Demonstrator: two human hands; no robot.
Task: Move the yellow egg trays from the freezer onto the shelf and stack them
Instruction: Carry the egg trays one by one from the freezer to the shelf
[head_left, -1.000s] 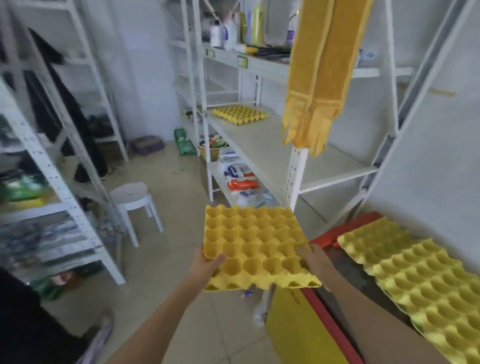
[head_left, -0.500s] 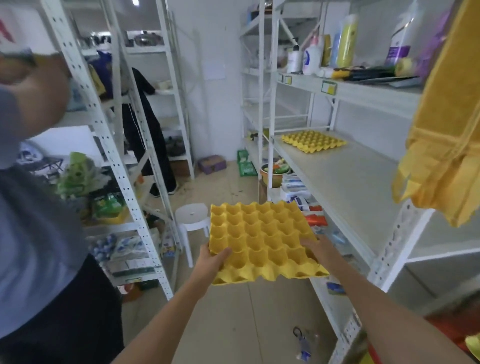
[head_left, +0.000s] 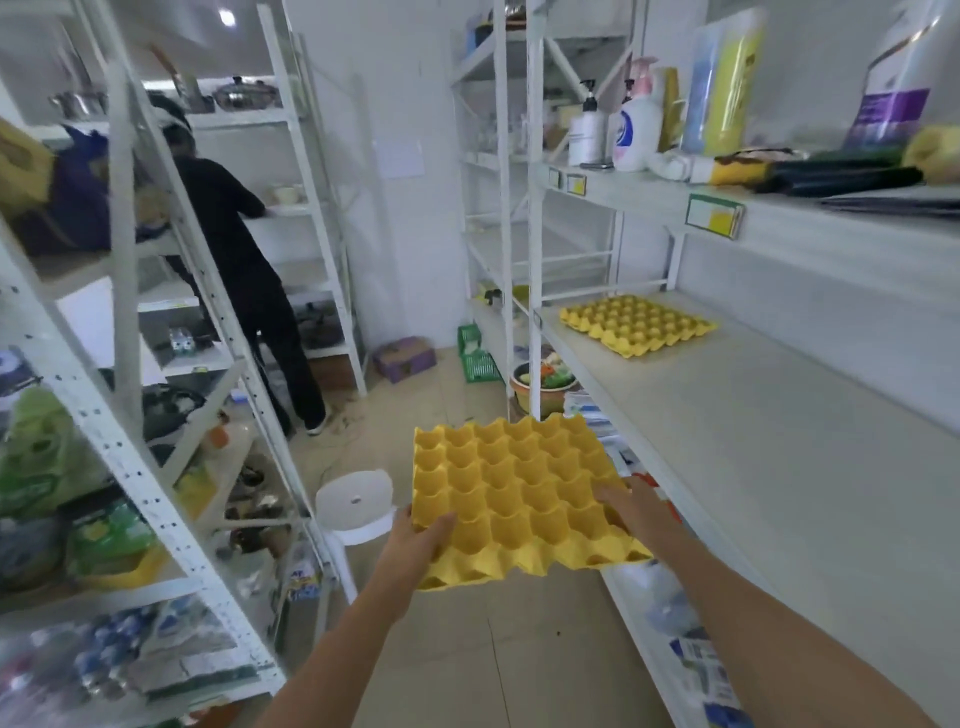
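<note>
While held level, yellow egg tray (head_left: 519, 493)

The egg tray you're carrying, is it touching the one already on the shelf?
Apart. The head view shows the carried egg tray held over the floor by both hands, with a long bare stretch of shelf between it and the tray on the shelf.

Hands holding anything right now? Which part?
Yes: a yellow egg tray, carried level in both hands. The left hand grips its near-left corner; the right hand holds the right edge near the near corner.
</note>
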